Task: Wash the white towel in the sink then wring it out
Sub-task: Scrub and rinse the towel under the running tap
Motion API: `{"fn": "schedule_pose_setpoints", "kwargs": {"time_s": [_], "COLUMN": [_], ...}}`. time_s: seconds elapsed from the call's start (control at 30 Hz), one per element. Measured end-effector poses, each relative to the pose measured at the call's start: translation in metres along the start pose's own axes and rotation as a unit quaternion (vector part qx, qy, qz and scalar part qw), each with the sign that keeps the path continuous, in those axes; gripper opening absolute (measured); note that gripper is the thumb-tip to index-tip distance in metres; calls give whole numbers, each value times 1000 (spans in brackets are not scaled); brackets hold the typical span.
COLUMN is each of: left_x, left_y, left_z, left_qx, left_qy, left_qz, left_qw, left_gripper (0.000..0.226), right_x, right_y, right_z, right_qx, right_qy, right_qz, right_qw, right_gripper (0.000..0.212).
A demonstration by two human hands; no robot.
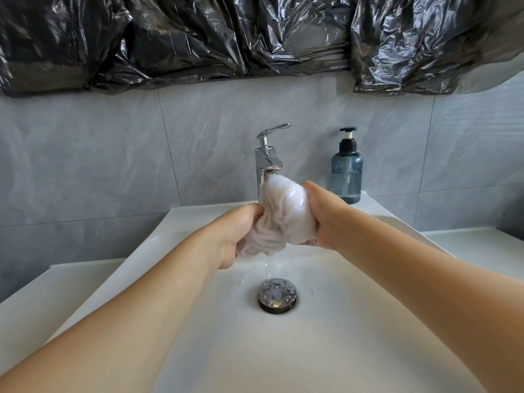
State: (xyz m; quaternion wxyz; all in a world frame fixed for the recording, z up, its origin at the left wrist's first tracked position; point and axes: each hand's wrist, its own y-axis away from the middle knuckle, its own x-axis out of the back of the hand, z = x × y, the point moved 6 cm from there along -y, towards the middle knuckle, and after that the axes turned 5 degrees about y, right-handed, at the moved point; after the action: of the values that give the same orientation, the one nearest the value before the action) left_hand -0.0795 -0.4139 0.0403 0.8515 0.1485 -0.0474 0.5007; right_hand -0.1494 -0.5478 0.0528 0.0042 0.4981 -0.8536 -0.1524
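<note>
Two bare hands hold the white towel (279, 217) over the sink (326, 350), seen from the head camera. The towel is wet and bunched up into a thick, wrinkled roll. Its long way runs on a slant, from low on the left to high in the middle. The top end points up at the mouth of the faucet (266, 163) and sits right under it, touching or almost touching. The low end pokes out below the left hand.

The left hand (236, 239) grips the low end of the towel. Its fingers are curled round the cloth, but they are mostly hidden behind the hand. The right hand (320, 219) grips the towel's right side, higher up. Its thumb lies on the near side and its fingers wrap round the back, clamped on the cloth. Both hands sit just beside each other, with the towel between them.

Small drops of water show just under the towel. The round metal drain (277, 295) is below the hands in the middle of the sink, and it has drops on it.

A blue soap bottle (346, 173) with a black pump stands on the back corner of the sink, right of the faucet. The white counter (482, 251) runs along both sides. Gray tiles (99, 165) cover the wall, and black plastic sheeting (226, 38) hangs above them.
</note>
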Motion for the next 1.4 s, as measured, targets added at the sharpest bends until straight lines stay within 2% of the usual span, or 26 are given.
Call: {"fn": "schedule_pose_setpoints", "kwargs": {"time_s": [0.13,0.3,0.5,0.63,0.8,0.9,1.1,1.17,1.3,1.4], "left_x": [-10,-4,13,13,8,9,5,3,0,-1], "left_y": [2,1,3,4,0,1,5,6,7,6], "left_z": [-7,-7,6,7,13,15,17,16,13,14], "left_qx": [44,27,-22,-43,-93,-107,-114,-111,-80,-91], "left_qy": [10,14,82,108,104,111,102,102,100,56], "left_qz": [-52,5,78,81,79,82,82,82,54,39], "left_qw": [998,1000,993,990,987,985,985,985,990,993], "left_gripper": [31,32,33,34,20,23,13,15,27,16], "right_x": [2,0,3,7,0,0,2,3,4,0], "right_y": [-6,-7,-9,-6,-5,-5,-1,-1,-4,-7], "right_z": [0,8,-6,-7,4,2,2,1,-5,-5], "right_qx": [-8,-56,-38,-45,-37,-21,-10,0,24,33], "right_qy": [54,102,69,110,184,182,197,191,126,120], "right_qz": [16,-2,-22,-21,-40,-32,-41,-32,-37,-47], "right_qw": [998,993,997,993,981,983,980,981,991,991], "right_gripper": [25,39,41,49,34,29,46,46,30,29]}}
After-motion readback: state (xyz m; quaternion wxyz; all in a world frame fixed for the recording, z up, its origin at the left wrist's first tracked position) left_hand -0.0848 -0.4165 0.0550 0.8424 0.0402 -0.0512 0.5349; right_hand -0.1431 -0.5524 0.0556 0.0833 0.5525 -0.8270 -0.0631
